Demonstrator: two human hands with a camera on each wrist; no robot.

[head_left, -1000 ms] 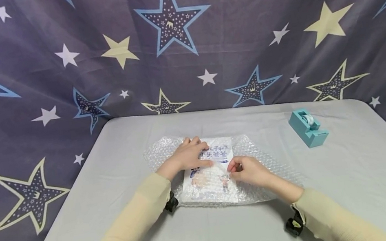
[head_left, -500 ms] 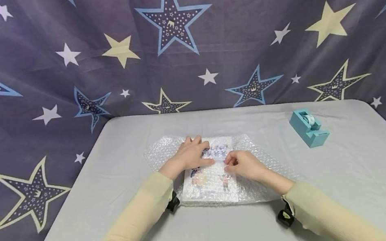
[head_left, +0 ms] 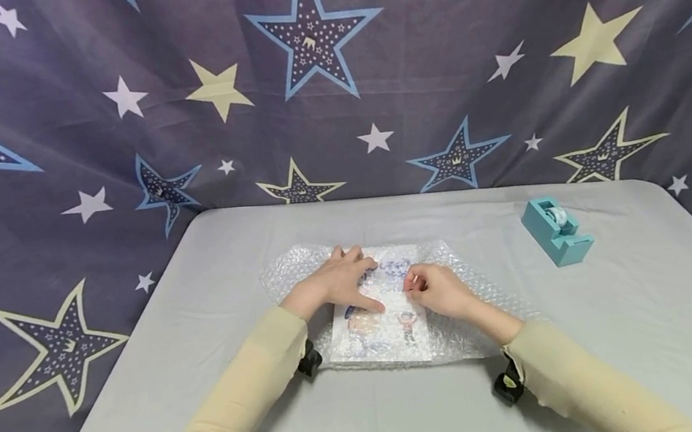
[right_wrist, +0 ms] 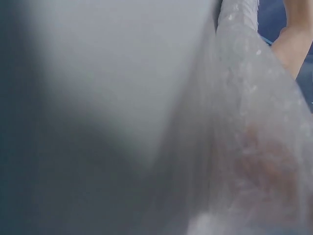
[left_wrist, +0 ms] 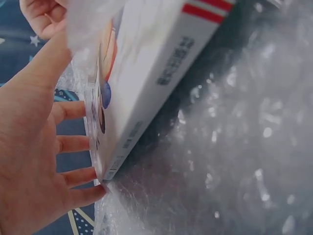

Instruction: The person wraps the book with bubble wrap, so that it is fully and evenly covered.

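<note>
A book (head_left: 369, 334) with a white cover and printed figures lies on a sheet of clear bubble wrap (head_left: 294, 271), part of which covers its lower portion. My left hand (head_left: 342, 279) rests on the book's upper left, fingers spread and straight over the cover and wrap. On the right side my right hand (head_left: 443, 291) has thumb and forefinger together, pinching the wrap near the book's right edge. In the left wrist view the spine (left_wrist: 161, 73) shows print and red stripes. Bubble wrap (right_wrist: 249, 83) partly veils the blurred right wrist view.
Toward the back right of the grey-covered table (head_left: 200, 310) stands a teal tape dispenser (head_left: 554, 234) with a roll of clear tape in it. A dark star-patterned curtain (head_left: 333, 122) hangs behind the table and along its left side.
My right hand has shifted a little up and away along the book's right side, its fingers still together. My left thumb has moved slightly lower on the cover; the book stays put.
</note>
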